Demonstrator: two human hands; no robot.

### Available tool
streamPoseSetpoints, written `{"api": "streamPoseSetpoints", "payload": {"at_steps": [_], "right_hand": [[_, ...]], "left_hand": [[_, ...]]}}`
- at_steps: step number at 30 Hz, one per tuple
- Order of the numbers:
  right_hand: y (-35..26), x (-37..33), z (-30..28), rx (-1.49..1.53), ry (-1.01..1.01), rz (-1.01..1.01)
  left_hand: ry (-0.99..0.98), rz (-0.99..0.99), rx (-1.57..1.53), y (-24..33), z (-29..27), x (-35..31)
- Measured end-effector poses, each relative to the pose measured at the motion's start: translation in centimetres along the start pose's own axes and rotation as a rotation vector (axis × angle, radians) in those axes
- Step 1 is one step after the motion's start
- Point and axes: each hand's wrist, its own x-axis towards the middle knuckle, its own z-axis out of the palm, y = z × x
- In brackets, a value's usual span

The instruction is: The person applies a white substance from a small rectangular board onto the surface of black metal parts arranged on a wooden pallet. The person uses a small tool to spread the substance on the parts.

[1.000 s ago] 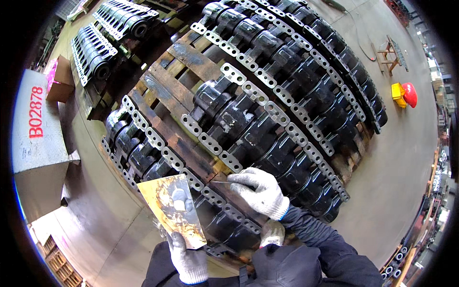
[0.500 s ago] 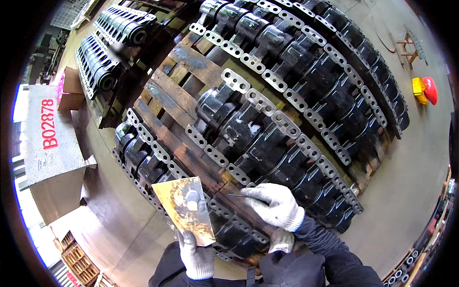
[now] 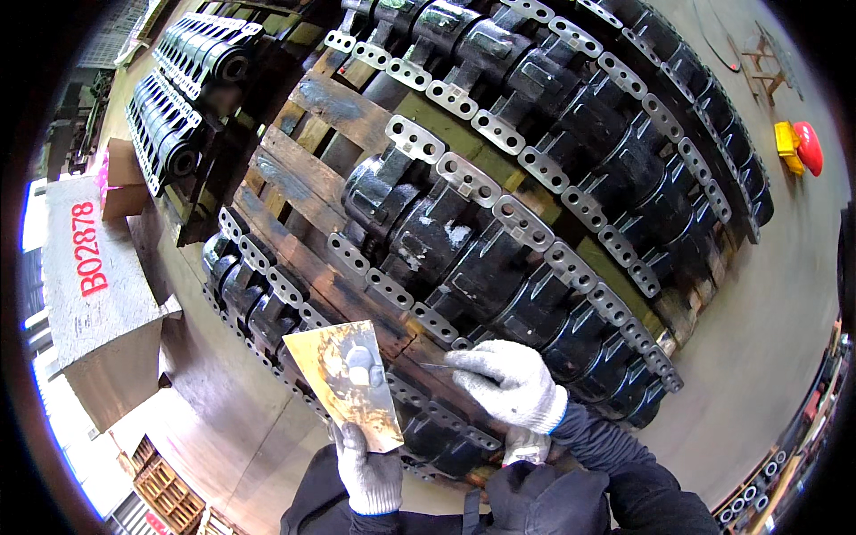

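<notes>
My left hand, in a grey-white knit glove, is closed on the lower edge of a flat board. Yellowish-brown smears cover its face, and a lump of grey paste sits near its right side. To the right, my gloved right hand pinches a thin tool, seen nearly edge-on, that points left towards the board. Its exact kind does not show. Just beyond that hand lies a black cast track-like assembly with rows of grey drilled plates.
A wooden pallet bears the assemblies, with another row farther off and a smaller one at left. A grey box stands on the left. A red and yellow object is on the floor at far right.
The view has shifted slightly, so the black assemblies sit a little further left. Both hands keep their hold on the board and the thin tool, almost unmoved.
</notes>
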Motion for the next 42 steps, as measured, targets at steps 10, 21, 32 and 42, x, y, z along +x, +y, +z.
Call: {"api": "streamPoseSetpoints", "payload": {"at_steps": [10,21,32,42], "right_hand": [[-1.7,1.0,-1.8,-0.069,0.045,0.014],[-1.7,-2.3,-1.1,0.040,0.005,0.020],[-1.3,-8.4,-0.7,0.068,-0.026,0.106],[-1.3,-13.8,-1.7,-0.015,0.005,0.158]], "left_hand": [[0.016,0.011,-0.016,0.3,0.8,-1.2],[-0.034,0.020,-0.025,-0.1,-0.1,-1.7],[0.037,0.019,-0.096,1.0,-3.0,-2.3],[-0.065,0.034,-0.138,2.9,-2.3,-4.8]]}}
